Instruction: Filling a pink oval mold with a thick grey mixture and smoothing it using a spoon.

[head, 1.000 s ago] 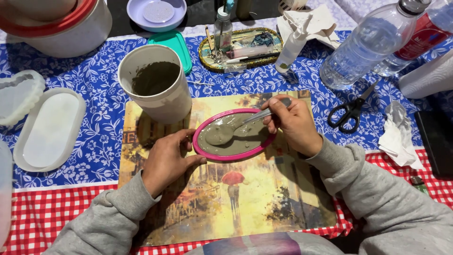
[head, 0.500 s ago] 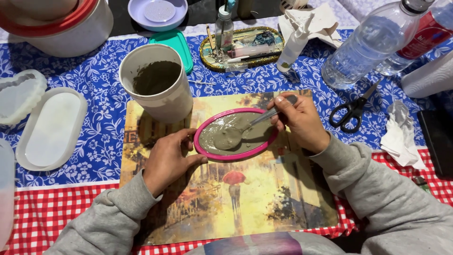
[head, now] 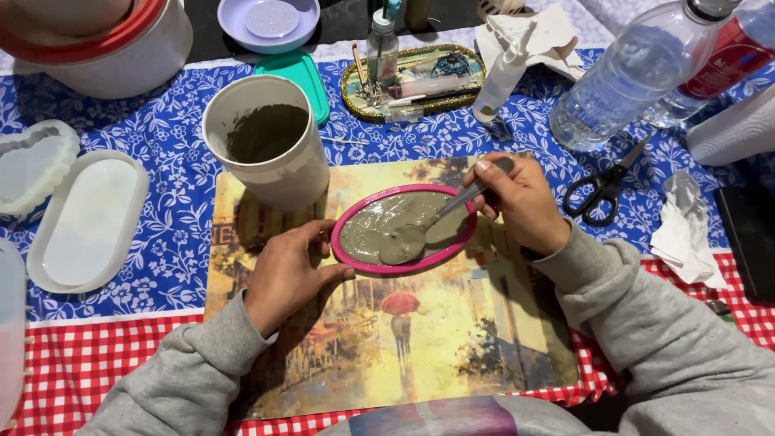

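A spoon (head: 436,222) is pinched by its handle in the closed fingers of the right hand (head: 521,202), and its bowl is sunk in the grey paste that fills the pink oval mould (head: 404,228). The mould is steadied at its near left rim by the left hand (head: 286,270), whose fingers are curled lightly against it and grip nothing. If the spoon were pressed too hard or dragged over the low rim, paste could be slopped onto the picture mat (head: 387,339) beneath. The mould lies between the 2 hands, touching the left. Just beyond it on the left, 1 white cup (head: 270,141) of the same dark mix could be knocked by a careless wrist.
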